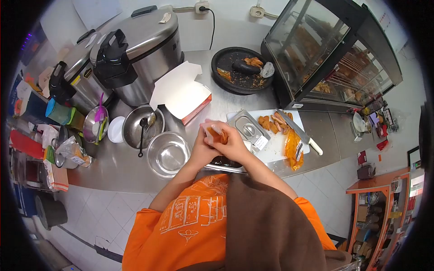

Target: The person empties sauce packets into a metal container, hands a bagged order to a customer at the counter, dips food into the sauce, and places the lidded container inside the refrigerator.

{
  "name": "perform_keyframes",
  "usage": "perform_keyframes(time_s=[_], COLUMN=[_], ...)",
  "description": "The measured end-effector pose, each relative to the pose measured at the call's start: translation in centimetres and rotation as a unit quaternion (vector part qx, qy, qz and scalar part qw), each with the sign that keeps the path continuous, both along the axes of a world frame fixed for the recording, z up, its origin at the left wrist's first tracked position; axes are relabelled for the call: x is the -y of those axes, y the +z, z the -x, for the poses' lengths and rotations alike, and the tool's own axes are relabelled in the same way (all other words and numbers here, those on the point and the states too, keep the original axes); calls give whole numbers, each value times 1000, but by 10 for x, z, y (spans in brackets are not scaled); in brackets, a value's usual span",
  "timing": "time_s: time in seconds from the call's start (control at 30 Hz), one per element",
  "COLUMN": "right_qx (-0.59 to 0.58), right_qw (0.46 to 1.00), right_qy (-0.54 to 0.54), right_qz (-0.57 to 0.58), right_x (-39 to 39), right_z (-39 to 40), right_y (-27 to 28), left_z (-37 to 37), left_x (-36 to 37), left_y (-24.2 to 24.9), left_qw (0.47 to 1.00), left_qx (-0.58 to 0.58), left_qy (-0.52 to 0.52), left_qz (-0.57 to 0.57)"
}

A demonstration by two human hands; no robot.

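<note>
Both hands meet over the counter around a small clear plastic bag (209,129) with something orange-brown in it, perhaps sauce. My left hand (202,149) is closed on the bag's left side. My right hand (234,145) has its fingers wrapped round the other side. Just beneath them is a metal tray (226,168) with dark contents, partly hidden by my wrists. Behind my hands stands an open white and red paper box (183,92). To the right, a lidded steel container (249,128) rests on a white cutting board (271,151).
Sliced browned meat (271,123), a knife (300,128) and an orange packet (294,151) lie on the board. Steel bowls (168,154) stand at left, before large rice cookers (140,49). A stone mortar (242,86) and a glass display case (330,54) are at the back.
</note>
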State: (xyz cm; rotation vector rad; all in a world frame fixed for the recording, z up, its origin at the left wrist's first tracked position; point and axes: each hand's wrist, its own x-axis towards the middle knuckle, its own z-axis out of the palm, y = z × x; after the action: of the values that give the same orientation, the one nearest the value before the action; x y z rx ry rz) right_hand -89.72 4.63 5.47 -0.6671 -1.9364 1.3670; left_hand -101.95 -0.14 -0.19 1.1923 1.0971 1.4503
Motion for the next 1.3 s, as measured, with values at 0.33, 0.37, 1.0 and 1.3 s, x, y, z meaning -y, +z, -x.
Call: perform_keyframes(time_s=[0.33,0.37,1.0,1.3], right_qx=[-88,-81,-85,-137], right_qw=[986,987,985,983], right_qy=[-3,-18,-137,-20], right_qz=[139,139,64,120], right_x=[3,3,0,10], right_z=[8,8,14,4], right_y=[-5,-7,-21,-7], left_z=[-1,-1,-12,-6], left_x=[7,5,1,3], left_y=[11,5,7,12], left_qw=[993,994,990,998], left_qx=[95,86,141,41], left_qy=[-42,-39,18,50], left_qz=[55,51,0,-3])
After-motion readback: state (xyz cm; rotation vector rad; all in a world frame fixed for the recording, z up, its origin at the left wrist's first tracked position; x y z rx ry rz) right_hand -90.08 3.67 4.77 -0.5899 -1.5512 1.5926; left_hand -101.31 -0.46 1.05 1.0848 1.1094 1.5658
